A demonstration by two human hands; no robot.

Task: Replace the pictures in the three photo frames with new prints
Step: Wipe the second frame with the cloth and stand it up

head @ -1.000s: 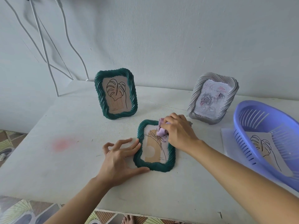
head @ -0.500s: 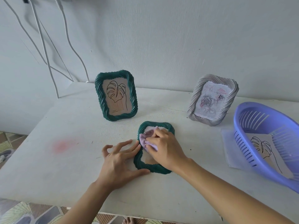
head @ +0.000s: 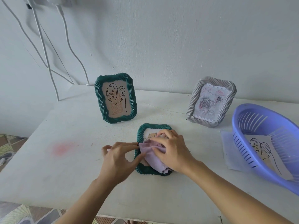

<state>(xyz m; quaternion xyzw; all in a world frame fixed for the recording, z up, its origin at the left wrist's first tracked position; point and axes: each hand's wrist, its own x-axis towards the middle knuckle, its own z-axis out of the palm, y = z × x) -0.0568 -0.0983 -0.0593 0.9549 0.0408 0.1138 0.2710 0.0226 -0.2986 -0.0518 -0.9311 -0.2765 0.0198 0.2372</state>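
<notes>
A green twisted-rim photo frame (head: 142, 131) lies flat, face up, in the middle of the white table (head: 48, 167). My right hand (head: 171, 151) presses a lilac cloth (head: 152, 157) onto its glass and hides most of the print. My left hand (head: 118, 157) rests beside the frame with fingertips on its left rim. A second green frame (head: 115, 101) stands upright at the back with a leaf drawing. A grey frame (head: 210, 101) with a rose print stands at the back right.
A purple slotted basket (head: 258, 136) at the right edge holds a leaf print (head: 265, 152) and sits partly on a white sheet (head: 226, 151). White cables (head: 43, 46) hang down the wall at the back left. A pink stain (head: 61, 148) marks the table's left part.
My right hand has slid the cloth from the frame's top right corner down and left over the glass. My left hand has stayed at the frame's left rim.
</notes>
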